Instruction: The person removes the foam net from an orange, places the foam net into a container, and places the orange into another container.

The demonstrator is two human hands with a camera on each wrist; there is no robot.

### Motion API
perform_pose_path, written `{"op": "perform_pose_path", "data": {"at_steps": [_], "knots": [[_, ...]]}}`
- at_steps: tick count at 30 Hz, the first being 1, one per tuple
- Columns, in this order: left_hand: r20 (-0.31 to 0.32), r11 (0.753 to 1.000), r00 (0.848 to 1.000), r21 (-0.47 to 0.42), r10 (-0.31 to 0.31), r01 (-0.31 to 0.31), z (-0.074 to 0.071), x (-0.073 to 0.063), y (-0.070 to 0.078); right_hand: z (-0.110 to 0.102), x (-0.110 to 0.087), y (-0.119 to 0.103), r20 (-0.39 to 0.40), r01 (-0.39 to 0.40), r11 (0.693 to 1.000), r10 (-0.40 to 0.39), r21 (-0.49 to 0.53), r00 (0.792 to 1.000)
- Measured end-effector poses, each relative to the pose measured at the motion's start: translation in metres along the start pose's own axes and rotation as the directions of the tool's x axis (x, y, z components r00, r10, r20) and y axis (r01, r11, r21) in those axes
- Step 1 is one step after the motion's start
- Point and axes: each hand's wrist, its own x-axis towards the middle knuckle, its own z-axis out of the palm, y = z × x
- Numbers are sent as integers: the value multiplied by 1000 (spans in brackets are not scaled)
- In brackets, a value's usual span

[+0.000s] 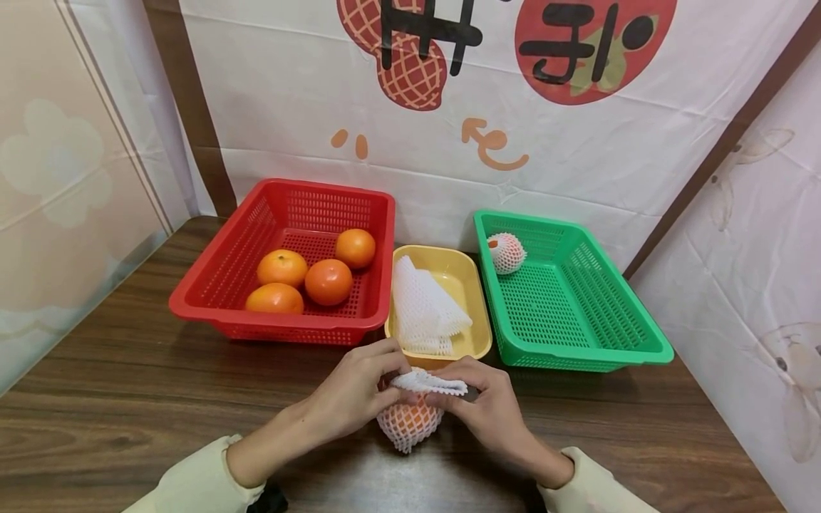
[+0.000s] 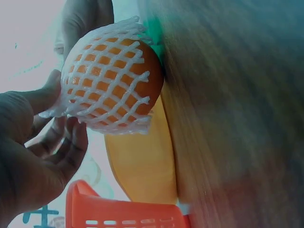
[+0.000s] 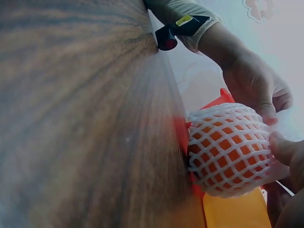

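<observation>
In front of me on the brown table, an orange sits inside a white foam net sleeve. The bottom of the fruit shows bare beyond the sleeve's edge in the left wrist view. My left hand pinches the gathered upper part of the sleeve between thumb and fingers. From the other side, my right hand pinches the same part. Above the fruit, the sleeve's top is folded over and stands flattened between both hands. Some right fingertips are hidden behind the net.
A red basket with several bare oranges stands at the back left. Behind my hands, a yellow tray holds white foam nets. The green basket at right contains one netted fruit. A printed cloth hangs behind.
</observation>
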Motion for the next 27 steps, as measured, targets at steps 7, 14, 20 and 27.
{"op": "perform_pose_path", "data": {"at_steps": [7, 14, 20, 27], "knots": [[67, 995, 995, 66, -73, 69, -3, -1, 1, 0, 3, -8, -47, 113, 992, -116, -59, 992], [116, 993, 987, 46, -114, 110, -2, 0, 2, 0, 8, -33, -68, 137, 988, -142, -76, 987], [76, 998, 995, -11, -59, 60, -1, -1, 2, 1, 7, -37, -53, 132, 990, -134, -51, 990], [-7, 998, 998, 37, 58, -58, -2, -1, -3, 1, 7, -32, 22, 120, 992, -121, 35, 992]]}}
